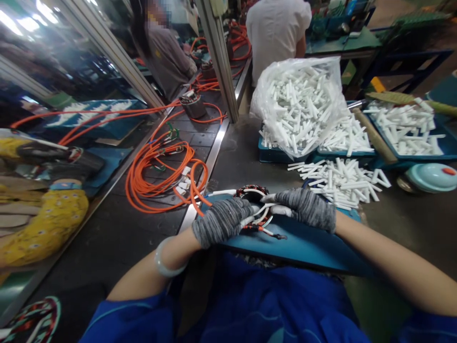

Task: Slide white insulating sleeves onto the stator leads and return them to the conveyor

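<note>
You are dressing the leads of a motor stator (254,193) at the near edge of the worktop (243,162): your left hand (222,220) is clamping the white sleeved wires (262,214), your right hand (307,207) pinching one. Next comes careful threading. Loose white sleeves (342,178) lie just beyond, orange cables (160,166) leftward.

We take the blue tray (307,247) as landmark. Just beyond its far right corner, loose white tubes (339,178) lie heaped, and behind them blue bins (282,155) and a bulging plastic bag (300,102) wall off the far side. To the tray's left, coiled orange cables (160,171) clutter the belt. Straight beyond the tray, bare grey tabletop (243,157) leaves us an open lane toward the metal post (219,57).
</note>
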Available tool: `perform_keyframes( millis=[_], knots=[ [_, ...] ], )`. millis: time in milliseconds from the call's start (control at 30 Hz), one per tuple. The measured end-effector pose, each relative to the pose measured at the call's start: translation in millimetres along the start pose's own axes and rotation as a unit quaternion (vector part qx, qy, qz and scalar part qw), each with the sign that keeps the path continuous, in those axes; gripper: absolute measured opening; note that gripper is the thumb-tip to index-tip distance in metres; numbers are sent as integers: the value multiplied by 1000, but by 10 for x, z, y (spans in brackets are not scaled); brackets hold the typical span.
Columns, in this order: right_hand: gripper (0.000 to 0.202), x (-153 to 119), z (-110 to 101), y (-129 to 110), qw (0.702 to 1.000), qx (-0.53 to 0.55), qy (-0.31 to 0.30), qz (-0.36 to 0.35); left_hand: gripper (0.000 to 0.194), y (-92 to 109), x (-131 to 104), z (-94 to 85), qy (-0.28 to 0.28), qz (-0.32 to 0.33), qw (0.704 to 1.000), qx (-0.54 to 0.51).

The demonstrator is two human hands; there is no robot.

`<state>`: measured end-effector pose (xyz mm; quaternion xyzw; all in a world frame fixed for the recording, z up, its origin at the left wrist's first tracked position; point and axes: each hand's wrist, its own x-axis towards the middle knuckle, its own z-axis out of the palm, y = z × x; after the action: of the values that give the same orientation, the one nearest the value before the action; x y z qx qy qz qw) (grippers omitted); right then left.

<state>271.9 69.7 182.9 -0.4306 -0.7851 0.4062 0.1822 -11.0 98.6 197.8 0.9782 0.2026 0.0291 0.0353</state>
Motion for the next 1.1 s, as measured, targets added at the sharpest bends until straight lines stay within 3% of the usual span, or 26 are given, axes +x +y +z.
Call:
perform_keyframes(
  millis=[167,233,333,433,500,567,600,633,733,800,900,1000,1100],
  knots=[
    [62,174,-11,-131,997,27,-67,12,31,63,44,-57,-3,14,1000,25],
    [54,260,-38,-164,995,-4,-97,9,31,63,85,-95,-30,25,999,28],
    [41,301,-40,-124,995,-33,-89,-10,31,59,118,-105,-52,23,998,40],
    [49,197,-51,38,995,49,-91,-12,34,99,81,-85,5,-10,997,78],
    [56,80,-133,199,997,60,-40,11,34,154,17,-90,87,-25,992,92],
    [52,-26,-282,382,994,-40,94,48,27,217,-65,-107,165,-8,983,78],
    [48,-63,-366,475,978,-117,155,74,26,248,-107,-113,190,3,979,74],
    [43,-88,-445,565,965,-165,177,97,26,276,-146,-113,203,12,976,77],
    [29,-101,-576,783,906,-367,128,166,31,341,-214,-62,179,20,976,123],
    [28,-83,-568,864,874,-443,85,179,35,373,-204,-1,166,11,975,145],
    [38,-75,-499,873,878,-445,91,152,39,418,-132,74,181,-15,971,158],
    [39,-147,-386,725,898,-378,201,98,25,467,-65,100,228,-46,958,164],
    [35,-344,-132,405,898,-295,315,91,15,518,-58,124,264,-72,949,158]
  ],
)
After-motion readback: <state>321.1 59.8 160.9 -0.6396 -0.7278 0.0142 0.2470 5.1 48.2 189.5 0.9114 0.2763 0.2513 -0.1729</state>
